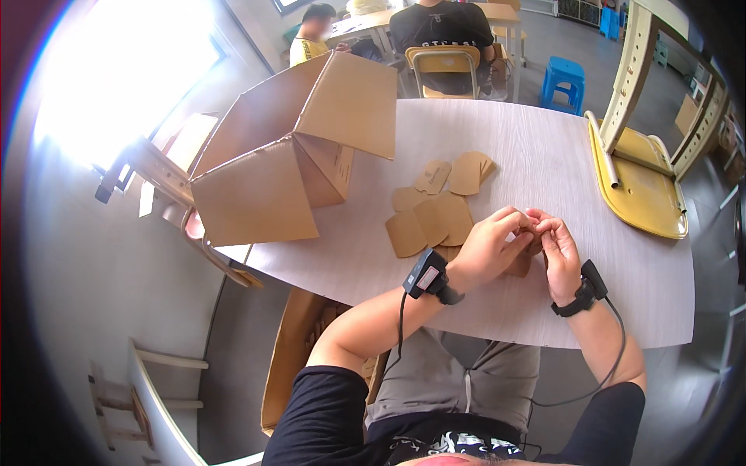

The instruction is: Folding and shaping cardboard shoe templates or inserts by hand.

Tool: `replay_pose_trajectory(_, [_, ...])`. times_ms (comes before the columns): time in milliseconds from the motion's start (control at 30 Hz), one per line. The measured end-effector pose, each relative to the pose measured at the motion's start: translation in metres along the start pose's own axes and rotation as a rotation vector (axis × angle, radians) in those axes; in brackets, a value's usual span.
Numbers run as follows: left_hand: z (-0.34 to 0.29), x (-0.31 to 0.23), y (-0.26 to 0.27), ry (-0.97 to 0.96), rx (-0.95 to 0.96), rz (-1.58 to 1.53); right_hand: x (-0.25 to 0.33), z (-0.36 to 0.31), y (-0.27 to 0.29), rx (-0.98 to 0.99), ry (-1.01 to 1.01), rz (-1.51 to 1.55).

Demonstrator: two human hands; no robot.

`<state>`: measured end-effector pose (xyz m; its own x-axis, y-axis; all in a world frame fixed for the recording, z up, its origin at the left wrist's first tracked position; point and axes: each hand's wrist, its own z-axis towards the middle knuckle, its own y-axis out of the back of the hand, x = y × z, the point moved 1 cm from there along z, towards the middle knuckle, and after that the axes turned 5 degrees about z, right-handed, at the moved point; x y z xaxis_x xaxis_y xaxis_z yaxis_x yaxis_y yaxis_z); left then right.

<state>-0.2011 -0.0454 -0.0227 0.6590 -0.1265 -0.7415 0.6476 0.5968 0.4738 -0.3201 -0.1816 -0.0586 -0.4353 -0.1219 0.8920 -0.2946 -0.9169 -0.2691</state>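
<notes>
My left hand (497, 241) and my right hand (558, 252) meet over the right half of the table, fingertips pinched together. Between them is a small brown cardboard piece (519, 267), mostly hidden by the fingers, so its exact shape cannot be made out. Just left of my left hand lies a loose spread of flat brown cardboard pieces (408, 233) with curved ends, several overlapping. A little farther back, one piece (433, 177) bears dark print, and beside it a few more pieces (466, 172) are fanned together. Each wrist wears a black strapped device with a cable.
A large open cardboard box (256, 190) stands on the left of the pale table (544, 155), flaps outspread. Another carton (284, 361) with brown pieces inside sits below the near edge. A yellow chair (633, 179) rests upturned at the right. Beyond are two people and a blue stool (563, 81).
</notes>
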Motion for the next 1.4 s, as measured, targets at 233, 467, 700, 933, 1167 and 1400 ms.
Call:
replay_pose_trajectory(233, [-0.002,0.012,-0.015,0.166,0.093,-0.345,-0.005,-0.002,-0.006,-0.095,-0.034,0.136])
replay_pose_trajectory(467, [-0.005,0.021,-0.031,0.163,0.087,-0.614,-0.003,0.003,-0.013,-0.095,-0.027,0.091])
replay_pose_trajectory(700, [-0.004,0.008,-0.025,0.246,0.054,-0.820,-0.009,0.001,-0.008,-0.139,-0.149,0.094])
replay_pose_trajectory(933, [-0.002,0.004,-0.018,0.126,0.038,-0.530,-0.016,0.012,-0.002,-0.046,0.000,-0.008])
replay_pose_trajectory(1167, [-0.001,0.015,-0.022,0.105,0.060,-0.543,-0.005,0.014,-0.005,-0.037,0.106,-0.375])
replay_pose_trajectory(1400, [-0.003,0.016,-0.016,0.305,0.283,-0.771,0.001,0.018,-0.005,-0.035,0.140,-0.412])
